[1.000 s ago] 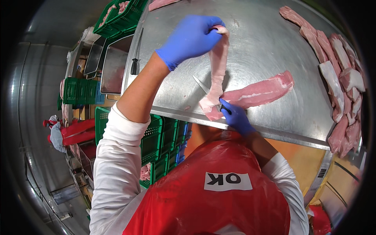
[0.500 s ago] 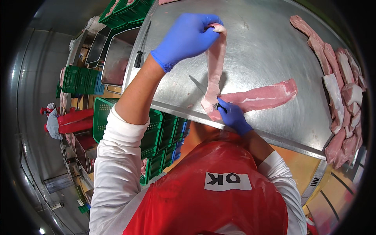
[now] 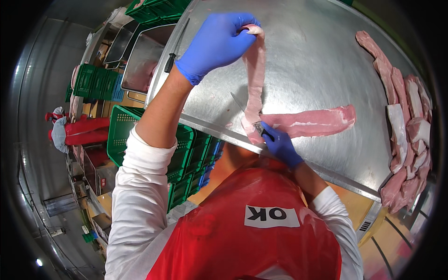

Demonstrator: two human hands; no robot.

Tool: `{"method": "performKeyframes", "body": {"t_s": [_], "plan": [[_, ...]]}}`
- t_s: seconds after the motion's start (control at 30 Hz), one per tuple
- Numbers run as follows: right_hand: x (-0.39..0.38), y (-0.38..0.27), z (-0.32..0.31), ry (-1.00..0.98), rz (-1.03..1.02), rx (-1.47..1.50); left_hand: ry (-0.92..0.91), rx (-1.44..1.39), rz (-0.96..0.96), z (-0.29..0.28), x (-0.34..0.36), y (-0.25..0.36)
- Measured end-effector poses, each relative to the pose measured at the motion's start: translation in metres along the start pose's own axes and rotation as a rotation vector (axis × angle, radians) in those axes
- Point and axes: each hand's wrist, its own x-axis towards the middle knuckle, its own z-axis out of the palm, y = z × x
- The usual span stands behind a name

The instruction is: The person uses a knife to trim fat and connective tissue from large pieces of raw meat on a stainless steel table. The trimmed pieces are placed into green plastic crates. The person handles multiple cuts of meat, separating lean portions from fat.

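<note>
Meat strip (image 3: pixel 255 79) | left hand (image 3: pixel 214 44): pinching end | right hand (image 3: pixel 282 145): gripping knife (image 3: pixel 259 127)

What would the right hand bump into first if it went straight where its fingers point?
Probably the pale strip of meat, near its bottom end, just past the fingertips of the right hand, which holds the knife. How deep things are is hard to tell.
</note>
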Motion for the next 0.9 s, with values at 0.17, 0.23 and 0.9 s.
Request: {"method": "performKeyframes", "body": {"t_s": [0.17,0.23,0.9], "plan": [[-0.001,0.006,0.009,0.025,0.009,-0.032,0.115,0.001,-0.06,-0.004,-0.005,-0.027],[-0.019,0.008,0.001,0.004,0.029,-0.077,0.153,-0.012,-0.096,-0.009,-0.009,-0.043],[-0.035,-0.017,-0.01,0.024,0.117,-0.092,0.147,-0.14,-0.184,-0.038,-0.006,-0.007]]}}
